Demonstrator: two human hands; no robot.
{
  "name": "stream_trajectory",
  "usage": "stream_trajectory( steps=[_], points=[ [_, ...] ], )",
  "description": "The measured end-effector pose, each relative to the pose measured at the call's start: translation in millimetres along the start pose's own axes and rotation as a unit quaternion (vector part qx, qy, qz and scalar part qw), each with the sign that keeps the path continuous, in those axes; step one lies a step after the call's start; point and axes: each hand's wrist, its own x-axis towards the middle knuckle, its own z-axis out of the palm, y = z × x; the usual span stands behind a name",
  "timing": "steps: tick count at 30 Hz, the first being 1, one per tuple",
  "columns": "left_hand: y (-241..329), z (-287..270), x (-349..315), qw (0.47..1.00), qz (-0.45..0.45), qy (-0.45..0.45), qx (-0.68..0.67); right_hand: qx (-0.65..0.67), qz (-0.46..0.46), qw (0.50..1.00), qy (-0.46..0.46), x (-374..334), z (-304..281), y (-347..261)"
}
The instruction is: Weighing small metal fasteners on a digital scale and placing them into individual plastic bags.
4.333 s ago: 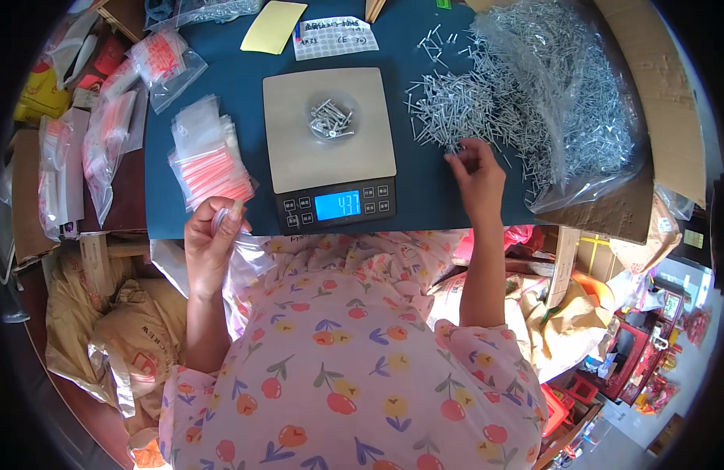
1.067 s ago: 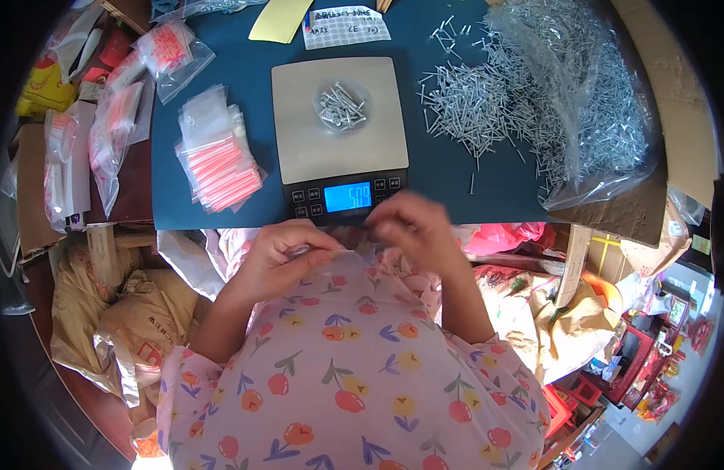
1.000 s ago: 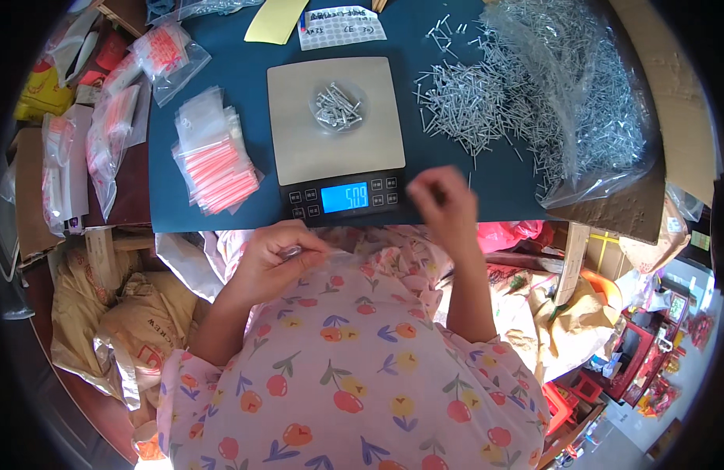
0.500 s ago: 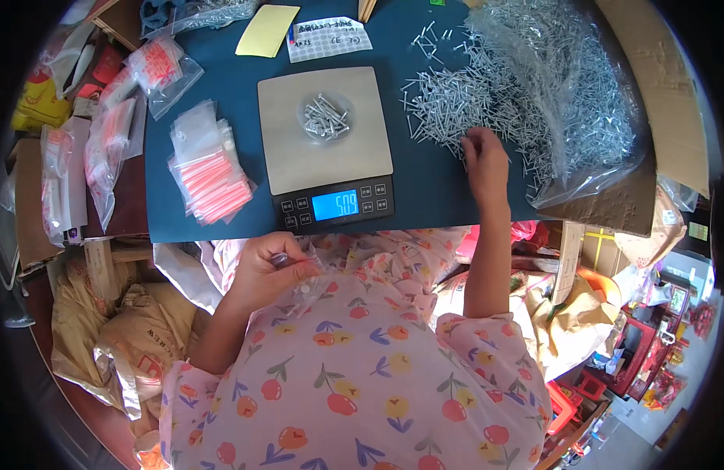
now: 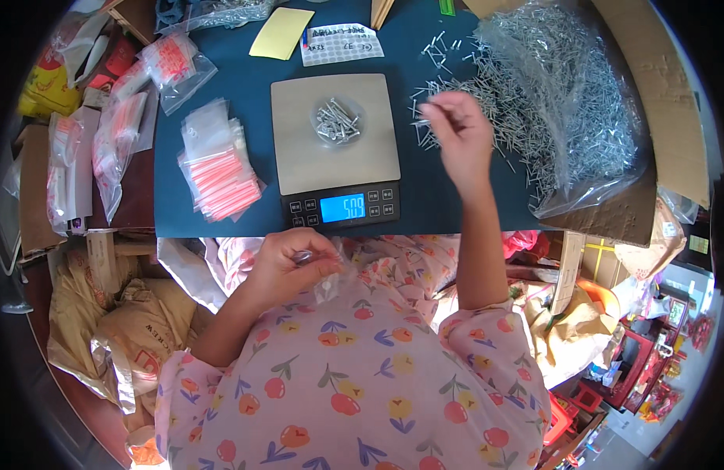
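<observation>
A few thin steel nails (stiff, light, slippery, best pinched mid-shank) appear caught in the pinched fingers of the right hand (image 5: 456,129), just beside the loose nail heap (image 5: 566,117) and digital scale (image 5: 334,149), while left hand (image 5: 287,262) fingers crimp a soft clear bag (image 5: 331,278) below the bench (image 5: 221,86).

Blue scale screen (image 5: 343,207); pink-striped bag stack (image 5: 217,168) left.

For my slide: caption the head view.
Right hand lifts nails beside a scale; left hand holds a small bag.
</observation>
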Motion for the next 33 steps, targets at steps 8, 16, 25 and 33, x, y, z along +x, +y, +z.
stream_trajectory(
  steps=[8, 16, 25, 33],
  points=[
    [8.6, 2.6, 2.1, 0.998, 0.063, -0.014, 0.024, -0.079, -0.119, 0.984, -0.106, 8.3, 55.8, -22.9],
    [2.6, -1.2, 10.0, 0.991, 0.131, 0.012, 0.002, 0.208, 0.283, 0.894, -0.278, -51.5, 35.3, -53.4],
    [1.3, -4.7, 1.5, 0.992, 0.112, -0.062, 0.010, 0.240, 0.182, 0.893, -0.336, -97.1, 35.4, -59.4],
    [-13.6, -13.0, -5.7, 0.975, 0.220, -0.032, 0.006, 0.015, 0.129, 0.953, -0.274, -87.0, 15.8, -44.5]
  ],
)
